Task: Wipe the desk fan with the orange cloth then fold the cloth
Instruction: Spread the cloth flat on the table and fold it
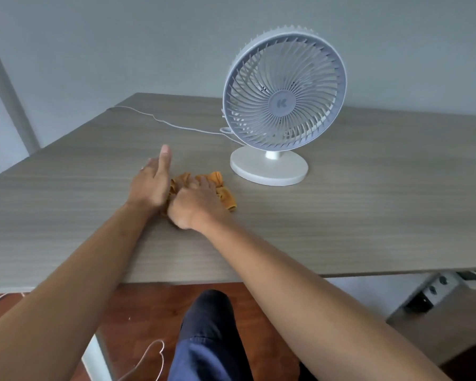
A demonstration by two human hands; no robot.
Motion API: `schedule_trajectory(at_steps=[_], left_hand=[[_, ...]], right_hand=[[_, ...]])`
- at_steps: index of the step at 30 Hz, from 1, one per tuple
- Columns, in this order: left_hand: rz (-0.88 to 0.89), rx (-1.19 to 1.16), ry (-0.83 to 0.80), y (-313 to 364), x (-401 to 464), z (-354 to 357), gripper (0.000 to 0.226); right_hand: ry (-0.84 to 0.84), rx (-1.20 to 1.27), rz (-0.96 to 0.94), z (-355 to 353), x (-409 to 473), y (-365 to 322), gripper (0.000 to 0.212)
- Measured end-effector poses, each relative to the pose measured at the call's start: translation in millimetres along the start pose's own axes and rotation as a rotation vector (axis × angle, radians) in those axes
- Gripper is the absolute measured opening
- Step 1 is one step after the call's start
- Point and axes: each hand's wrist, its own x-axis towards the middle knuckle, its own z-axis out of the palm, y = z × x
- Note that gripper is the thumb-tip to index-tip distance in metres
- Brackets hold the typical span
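Orange cloth [221, 191] lies bunched and crumpled on the desk [368, 215], near-left of the desk fan [282, 94] base, just beside it but not touching. Right hand [195, 207] sits on top of the cloth with fingers curled into the fabric, so it is grasping the cloth. Left hand [151, 182] lies just left of the cloth with fingers straight and relaxed, thumb raised, holding nothing; whether its edge touches the fabric cannot be told because the frame is blurred there. Fan stands upright at the far right of the desk, grille facing the camera, its white cord [160, 121] trailing away to the far left. No visible dust or wipe marks on the fan, so whether wiping is done cannot be read directly. Judgement: the cloth is down on the desk, not at the fan, and is wholly unfolded into no neat shape, so the folding step remains. Spreading it flat seems needed first.
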Motion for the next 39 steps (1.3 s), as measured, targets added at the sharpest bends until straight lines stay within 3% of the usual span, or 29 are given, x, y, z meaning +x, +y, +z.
schedule_trajectory(at_steps=[4,9,16,21,26,34,39], left_hand=[[0.009,0.001,0.017,2,-11,-3,0.079],[-0.019,-0.015,-0.029,7,-25,-7,0.08],[0.019,0.121,-0.1,18,-38,0,0.081],[0.01,0.137,-0.102,12,-32,-2,0.07],[0.009,0.127,-0.111,9,-23,0,0.08],[-0.047,0.145,-0.089,-6,22,-4,0.087],[-0.077,0.145,-0.064,-24,55,-9,0.092]], right_hand=[[0.021,0.072,-0.193,3,-22,1,0.055],[0.074,0.132,-0.257,3,-73,26,0.051],[0.123,0.126,-0.164,-5,-151,105,0.052],[0.088,0.047,-0.005,-13,-171,169,0.053],[0.017,0.031,0.049,-18,-132,170,0.053],[-0.055,0.046,-0.207,-8,-29,84,0.053],[-0.032,0.039,-0.268,2,49,54,0.055]])
